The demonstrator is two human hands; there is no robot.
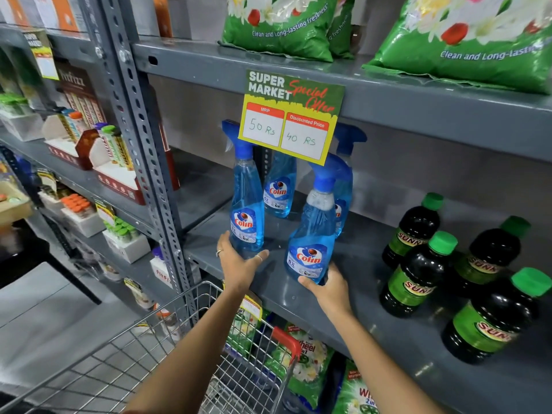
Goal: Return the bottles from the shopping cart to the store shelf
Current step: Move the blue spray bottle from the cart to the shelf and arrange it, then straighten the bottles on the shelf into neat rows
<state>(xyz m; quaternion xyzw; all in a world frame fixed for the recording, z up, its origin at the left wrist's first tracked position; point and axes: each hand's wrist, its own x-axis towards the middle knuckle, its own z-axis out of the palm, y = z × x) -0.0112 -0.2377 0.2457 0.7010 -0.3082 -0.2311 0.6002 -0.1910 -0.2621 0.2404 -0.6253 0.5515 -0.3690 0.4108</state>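
Two blue Colin spray bottles are in my hands at the grey shelf (343, 258). My left hand (239, 264) grips the base of the left spray bottle (246, 204), which stands upright near the shelf's front edge. My right hand (328, 286) holds the base of the right spray bottle (313, 240), tilted slightly and just above the shelf. Two more Colin bottles (279, 192) stand behind them, partly hidden by a price sign (291, 115). The wire shopping cart (149, 363) is below my arms; the part of its basket that I can see holds no bottles.
Several dark bottles with green caps (418, 276) stand on the same shelf to the right. Green detergent bags (280, 25) lie on the shelf above and more below. A perforated steel upright (140, 130) divides this bay from shelves of small tubes on the left.
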